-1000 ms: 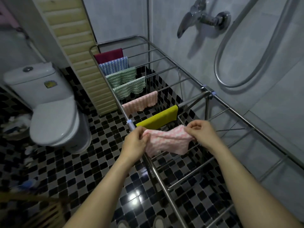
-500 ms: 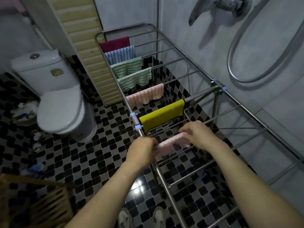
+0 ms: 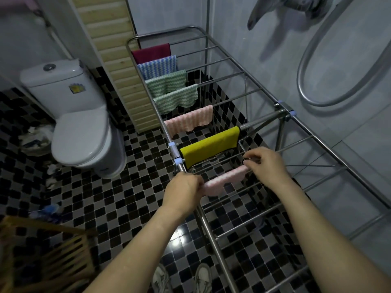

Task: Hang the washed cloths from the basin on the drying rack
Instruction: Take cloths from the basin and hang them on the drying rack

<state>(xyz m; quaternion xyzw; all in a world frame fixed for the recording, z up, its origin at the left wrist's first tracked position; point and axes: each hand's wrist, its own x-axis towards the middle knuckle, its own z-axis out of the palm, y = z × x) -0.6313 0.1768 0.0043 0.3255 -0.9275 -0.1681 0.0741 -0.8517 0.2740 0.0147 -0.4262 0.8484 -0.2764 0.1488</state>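
Note:
A steel drying rack [image 3: 213,235] runs from my feet toward the far wall. Over its rods hang several cloths: maroon [image 3: 152,52], blue-white [image 3: 157,66], two green-white [image 3: 167,82], pink [image 3: 189,121] and yellow [image 3: 209,145]. A second pink cloth [image 3: 224,180] lies folded over the rod just in front of the yellow one. My left hand [image 3: 182,190] pinches its left end beside the rack's side rail. My right hand [image 3: 264,166] pinches its right end on the rod. The basin is out of view.
A white toilet [image 3: 80,123] stands left of the rack, with litter on the checked tile floor beside it. A wooden slatted frame [image 3: 48,252] sits at the lower left. A shower hose [image 3: 330,66] and tap hang on the right wall. My shoes show at the bottom.
The pink cloth, held spread in the air a second ago, has come down and now hangs over the rod. Both hands moved down with it and still hold its ends.

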